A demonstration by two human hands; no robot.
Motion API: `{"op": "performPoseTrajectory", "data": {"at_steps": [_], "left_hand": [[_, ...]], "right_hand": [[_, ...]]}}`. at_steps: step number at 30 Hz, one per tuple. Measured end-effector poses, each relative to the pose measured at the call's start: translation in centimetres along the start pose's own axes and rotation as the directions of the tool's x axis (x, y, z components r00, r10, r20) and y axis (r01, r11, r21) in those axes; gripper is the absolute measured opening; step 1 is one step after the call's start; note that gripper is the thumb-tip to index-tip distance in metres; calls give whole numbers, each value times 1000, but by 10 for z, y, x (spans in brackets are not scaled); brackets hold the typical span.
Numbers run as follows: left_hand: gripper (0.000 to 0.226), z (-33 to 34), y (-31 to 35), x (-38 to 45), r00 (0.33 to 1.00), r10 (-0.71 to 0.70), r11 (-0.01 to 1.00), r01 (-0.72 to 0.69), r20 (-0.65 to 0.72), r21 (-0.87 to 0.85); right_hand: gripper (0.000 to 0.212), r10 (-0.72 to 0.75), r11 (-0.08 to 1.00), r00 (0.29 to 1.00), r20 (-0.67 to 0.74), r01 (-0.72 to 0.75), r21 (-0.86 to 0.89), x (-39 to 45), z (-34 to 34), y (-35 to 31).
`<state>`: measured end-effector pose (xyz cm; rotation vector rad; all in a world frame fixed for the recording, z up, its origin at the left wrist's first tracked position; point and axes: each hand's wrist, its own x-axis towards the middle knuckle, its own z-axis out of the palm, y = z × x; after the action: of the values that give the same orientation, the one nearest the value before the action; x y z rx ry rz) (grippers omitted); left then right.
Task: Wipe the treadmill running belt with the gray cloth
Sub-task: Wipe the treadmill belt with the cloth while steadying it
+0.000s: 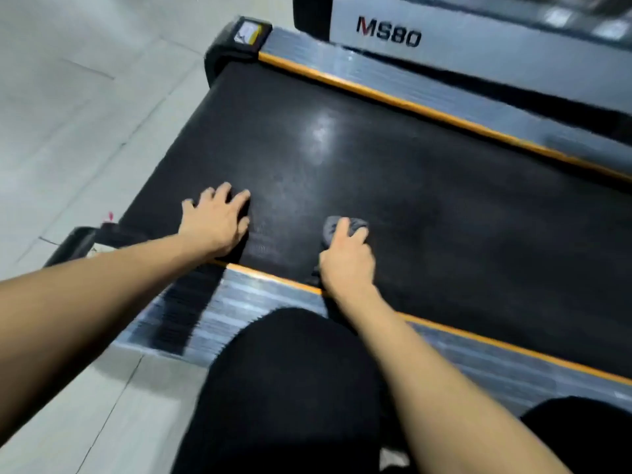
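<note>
We look down on a wide black rubber running belt point(393, 172) that fills most of the view, with a pale glare patch near its middle. Ribbed silver side rails edged in orange point(427, 107) run along both of its long sides, and pale grey floor tiles point(78, 107) lie to the left. Beyond the far rail we see a grey panel lettered "MS80" point(388, 31). A knee in black cloth point(294, 381) sits in front of the near rail. Our left hand point(217, 222) rests flat on the belt near its end, fingers spread and relaxed, holding nothing. Our right hand point(347, 254) curls over a small crumpled gray cloth point(342, 225), pressing it to the belt just inside the near rail; the frame is blurred, so the grip seems firm but we cannot be sure.
</note>
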<state>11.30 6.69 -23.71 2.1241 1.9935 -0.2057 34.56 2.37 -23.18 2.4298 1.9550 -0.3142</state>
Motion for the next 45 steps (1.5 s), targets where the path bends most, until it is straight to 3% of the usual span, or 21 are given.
{"op": "performPoseTrajectory", "data": {"at_steps": [3, 6, 11, 16, 22, 31, 35, 37, 39, 42, 45], "left_hand": [[66, -7, -5, 7, 992, 10, 1000, -12, 126, 17], [68, -13, -4, 14, 989, 3, 999, -9, 145, 40], [69, -19, 2, 13, 982, -21, 999, 15, 185, 35], [69, -22, 4, 14, 973, -29, 999, 21, 228, 39], [71, -24, 7, 23, 965, -63, 997, 49, 253, 62], [71, -33, 0, 21, 967, 33, 991, -64, 252, 115], [67, -46, -9, 25, 936, 109, 978, -161, 335, 131], [58, -48, -15, 34, 946, 167, 969, -210, 279, 132], [54, -45, -19, 54, 967, 224, 964, -238, 124, 117], [79, -32, -24, 89, 983, 183, 983, -183, 7, 23], [78, -21, -26, 124, 983, 176, 984, -176, -44, -8]], "right_hand": [[59, -235, 972, 967, 100, 236, 0, -2, -5, -40], [55, -424, 902, 890, 168, 432, -18, 9, -17, -33], [52, -538, 827, 832, 137, 552, -102, 48, -19, -41], [44, -484, 867, 875, -21, 476, -149, 110, -12, -41], [44, -450, 887, 878, -161, 418, -197, 135, -4, -39], [56, -374, 921, 918, -133, 350, -174, 128, 0, -46], [54, -302, 950, 943, -143, 284, -130, 126, 2, -49], [53, -303, 950, 941, -152, 286, -124, 137, 3, -52], [52, -275, 959, 948, -163, 258, -118, 165, -1, -56], [52, -213, 974, 955, -205, 191, -122, 223, -5, -64], [52, -187, 980, 954, -233, 165, -112, 280, -1, -74]]}}
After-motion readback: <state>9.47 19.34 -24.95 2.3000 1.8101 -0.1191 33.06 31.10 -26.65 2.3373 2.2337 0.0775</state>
